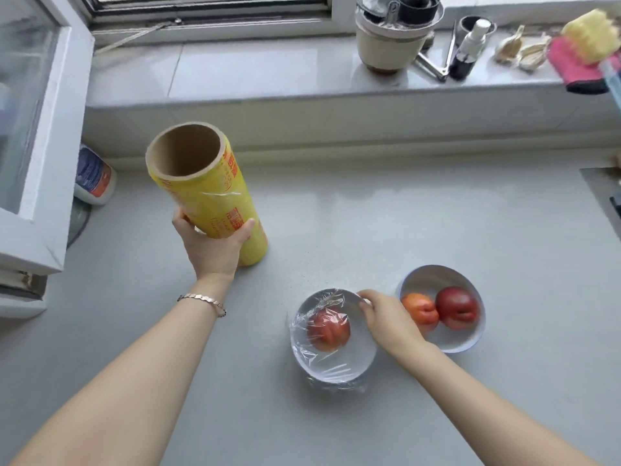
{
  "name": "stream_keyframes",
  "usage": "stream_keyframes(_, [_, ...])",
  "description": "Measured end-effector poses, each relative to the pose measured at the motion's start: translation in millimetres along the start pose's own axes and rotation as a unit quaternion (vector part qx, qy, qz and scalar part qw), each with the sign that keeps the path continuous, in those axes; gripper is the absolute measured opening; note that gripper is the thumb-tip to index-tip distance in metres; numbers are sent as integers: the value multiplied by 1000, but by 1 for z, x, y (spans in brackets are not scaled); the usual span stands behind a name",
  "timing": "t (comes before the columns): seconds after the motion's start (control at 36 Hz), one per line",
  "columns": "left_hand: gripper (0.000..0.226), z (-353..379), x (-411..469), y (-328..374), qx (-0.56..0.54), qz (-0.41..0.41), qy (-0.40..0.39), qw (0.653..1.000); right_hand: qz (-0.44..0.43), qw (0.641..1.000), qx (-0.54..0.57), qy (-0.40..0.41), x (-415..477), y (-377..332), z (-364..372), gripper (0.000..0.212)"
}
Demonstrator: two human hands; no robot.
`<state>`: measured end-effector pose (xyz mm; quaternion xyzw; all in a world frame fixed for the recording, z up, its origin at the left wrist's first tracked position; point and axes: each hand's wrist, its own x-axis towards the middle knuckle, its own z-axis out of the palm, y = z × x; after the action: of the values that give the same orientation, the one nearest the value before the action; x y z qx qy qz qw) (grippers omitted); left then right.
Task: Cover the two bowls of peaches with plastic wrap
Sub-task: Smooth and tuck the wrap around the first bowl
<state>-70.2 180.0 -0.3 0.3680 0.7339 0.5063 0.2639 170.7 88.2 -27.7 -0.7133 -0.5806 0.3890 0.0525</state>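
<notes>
A yellow roll of plastic wrap (205, 183) stands on end on the grey counter, tilted slightly, and my left hand (211, 245) grips its lower part. A white bowl (356, 358) holding one peach (328, 327) sits front centre with clear wrap stretched over it. My right hand (386, 319) rests on that bowl's far right rim, fingers on the wrap. Just right of it a second white bowl (470, 338) holds two peaches (457, 307) and has no wrap on it.
A white bottle (94, 176) lies at the left by an open window frame (43, 136). The raised sill (268, 79) behind carries a blender jar (393, 35), a spray bottle (468, 48), tongs, garlic and a pink cloth (578, 68). A sink edge (601, 186) shows far right.
</notes>
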Motion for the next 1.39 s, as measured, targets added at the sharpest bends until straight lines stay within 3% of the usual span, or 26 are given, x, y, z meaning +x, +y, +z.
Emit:
stream_keyframes(0.31, [92, -16, -3, 4, 30, -18, -101, 994, 52, 997, 32, 36, -19, -3, 6, 27])
stream_keyframes(0.39, [93, -15, -29, 0, 110, -145, -87, 979, 86, 993, 70, 27, -30, 0, 7, 21])
stream_keyframes(0.47, [62, -11, -74, -10, 149, -234, -204, 939, 118, 988, 99, 9, -43, 7, 11, 6])
stream_keyframes(0.56, [44, -9, -110, -14, 93, -216, -360, 903, 131, 988, 75, -10, -54, 12, 10, 10])
stream_keyframes(0.61, [34, -7, -121, -12, 82, -180, -397, 896, 109, 994, 15, -3, -59, 11, 7, 20])
stream_keyframes(0.72, [21, -4, -127, -15, 90, -145, -383, 908, -23, 998, -25, 61, -64, 8, 3, 36])
stream_keyframes(0.81, [8, -3, -129, -20, 116, -115, -378, 911, -94, 995, -8, 38, -57, 8, 2, 32])
stream_keyframes(0.97, [19, -4, -137, -23, 130, -75, -363, 919, -101, 992, -68, 21, -51, 18, 2, 32])
stream_keyframes(1.11, [15, -11, -144, -21, 102, -36, -368, 923, -145, 982, -116, -29, -45, 21, -3, 42])
stream_keyframes(1.22, [20, -16, -151, -18, 86, -1, -357, 930, -160, 973, -157, -60, -35, 14, -7, 31])
stream_keyframes(1.39, [20, -21, -149, -27, 32, -46, -336, 940, -182, 976, -71, -95, -27, 8, -23, 23])
